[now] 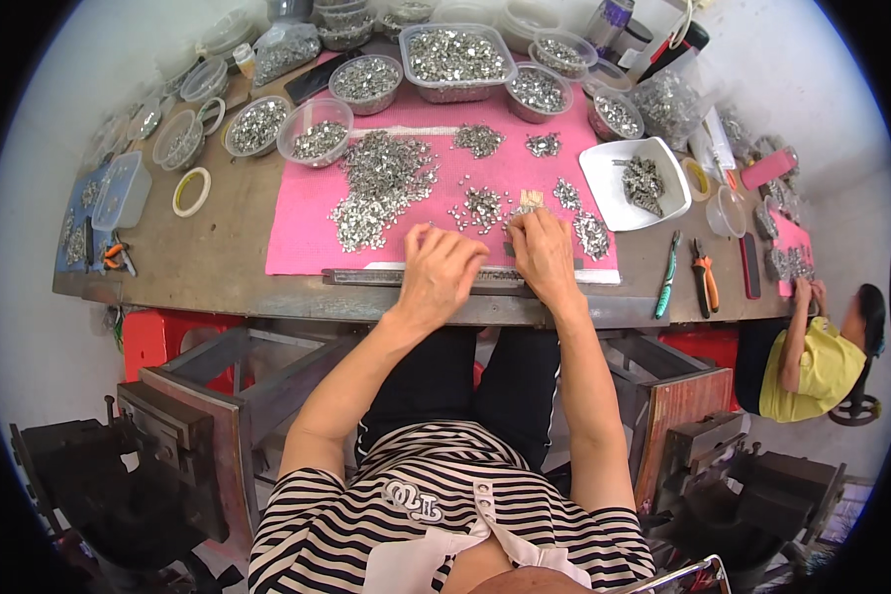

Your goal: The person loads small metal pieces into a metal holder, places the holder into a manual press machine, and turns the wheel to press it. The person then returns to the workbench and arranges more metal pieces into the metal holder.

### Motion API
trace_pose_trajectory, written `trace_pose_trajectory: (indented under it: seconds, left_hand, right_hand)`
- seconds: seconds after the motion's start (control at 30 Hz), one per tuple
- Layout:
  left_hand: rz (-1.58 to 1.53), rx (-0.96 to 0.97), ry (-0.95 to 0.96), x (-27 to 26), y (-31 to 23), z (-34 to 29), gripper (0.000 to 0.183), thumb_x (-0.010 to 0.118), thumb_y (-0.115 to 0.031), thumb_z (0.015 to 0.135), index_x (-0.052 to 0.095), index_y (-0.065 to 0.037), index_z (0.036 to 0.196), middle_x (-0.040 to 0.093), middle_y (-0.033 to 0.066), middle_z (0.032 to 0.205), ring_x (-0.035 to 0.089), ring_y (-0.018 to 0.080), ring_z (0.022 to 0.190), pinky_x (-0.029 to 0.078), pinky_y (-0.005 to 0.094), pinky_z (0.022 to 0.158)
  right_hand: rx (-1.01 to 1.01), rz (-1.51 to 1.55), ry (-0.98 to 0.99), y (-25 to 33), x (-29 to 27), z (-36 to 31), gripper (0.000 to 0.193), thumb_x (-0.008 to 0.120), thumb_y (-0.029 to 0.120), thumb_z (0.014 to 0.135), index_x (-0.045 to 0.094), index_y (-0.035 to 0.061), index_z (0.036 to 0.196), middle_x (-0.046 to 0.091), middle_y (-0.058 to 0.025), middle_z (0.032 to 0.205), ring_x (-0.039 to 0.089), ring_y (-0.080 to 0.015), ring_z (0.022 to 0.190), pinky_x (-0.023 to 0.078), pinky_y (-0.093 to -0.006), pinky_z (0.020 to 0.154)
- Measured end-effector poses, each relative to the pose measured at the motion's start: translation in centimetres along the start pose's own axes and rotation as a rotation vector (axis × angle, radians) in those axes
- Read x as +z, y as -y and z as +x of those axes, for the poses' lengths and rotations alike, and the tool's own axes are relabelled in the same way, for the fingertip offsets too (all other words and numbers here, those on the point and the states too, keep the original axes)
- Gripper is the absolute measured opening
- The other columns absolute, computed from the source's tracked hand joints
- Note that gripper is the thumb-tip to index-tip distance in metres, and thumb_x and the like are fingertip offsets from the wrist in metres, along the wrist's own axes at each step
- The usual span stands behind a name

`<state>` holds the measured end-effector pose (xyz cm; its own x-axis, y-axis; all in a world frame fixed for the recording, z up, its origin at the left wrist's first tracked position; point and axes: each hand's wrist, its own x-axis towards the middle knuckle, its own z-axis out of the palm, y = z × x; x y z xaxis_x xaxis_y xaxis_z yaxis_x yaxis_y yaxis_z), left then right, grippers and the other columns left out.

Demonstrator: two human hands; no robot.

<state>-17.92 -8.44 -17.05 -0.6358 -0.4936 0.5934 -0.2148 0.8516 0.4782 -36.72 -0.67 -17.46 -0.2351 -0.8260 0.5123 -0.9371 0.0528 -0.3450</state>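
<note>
I see both hands at the table's (pixel 218 267) near edge, over a metal strip (pixel 366 278) along the front of the pink mat (pixel 307 233). My left hand (pixel 438 272) lies curled, knuckles up; whether its grip pinches anything I cannot tell. My right hand (pixel 543 252) has fingertips pressed together on small metal pieces (pixel 480 206). Beyond lies a bigger heap (pixel 381 178), a white tray (pixel 614 188) to the right, then tubs (pixel 455 59) of pieces. At far right another person (pixel 812 356) sits.

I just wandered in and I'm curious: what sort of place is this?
Probably a small workshop for sorting or assembling tiny metal parts by hand. Heaps of small metal pieces lie on a pink mat, clear tubs hold more, and pliers lie on the workbench.
</note>
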Motion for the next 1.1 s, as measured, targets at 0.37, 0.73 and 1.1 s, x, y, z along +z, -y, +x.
trace_pose_trajectory:
  seconds: [0.37, 0.73, 1.1]
  left_hand:
    - [0.094, -0.051, 0.086, 0.3, 2.8, 2.0, 0.012, 0.078, -0.022, 0.083, 0.072, -0.014, 0.089, 0.061, 0.0033, 0.088, 0.056, 0.0242, 0.095, 0.033, 0.0497, 0.102]
    - [0.098, -0.052, 0.101, 0.1, 2.5, 1.6, 0.012, 0.079, -0.021, 0.081, 0.071, -0.013, 0.084, 0.059, 0.0039, 0.091, 0.055, 0.0249, 0.097, 0.032, 0.0527, 0.103]
    - [0.068, -0.065, 0.19, -1.0, 2.4, 1.1, 0.006, 0.075, -0.016, 0.084, 0.071, -0.015, 0.089, 0.059, 0.0023, 0.096, 0.055, 0.0252, 0.101, 0.028, 0.0573, 0.108]
  right_hand:
    - [-0.082, 0.164, 0.104, 3.4, -3.0, -3.0, 0.008, 0.066, 0.001, 0.087, 0.062, 0.0037, 0.093, 0.057, -0.0097, 0.088, 0.056, -0.0293, 0.085, 0.04, -0.04, 0.078]
    - [-0.046, 0.166, -0.013, 2.1, -2.0, -1.4, 0.007, 0.07, 0.003, 0.087, 0.069, 0.0038, 0.093, 0.062, -0.0114, 0.084, 0.061, -0.032, 0.083, 0.044, -0.0411, 0.076]
    - [-0.055, 0.048, 0.019, 0.4, 0.7, 0.8, 0.007, 0.074, 0.007, 0.084, 0.068, 0.0052, 0.088, 0.062, -0.0089, 0.083, 0.061, -0.0298, 0.083, 0.043, -0.0422, 0.075]
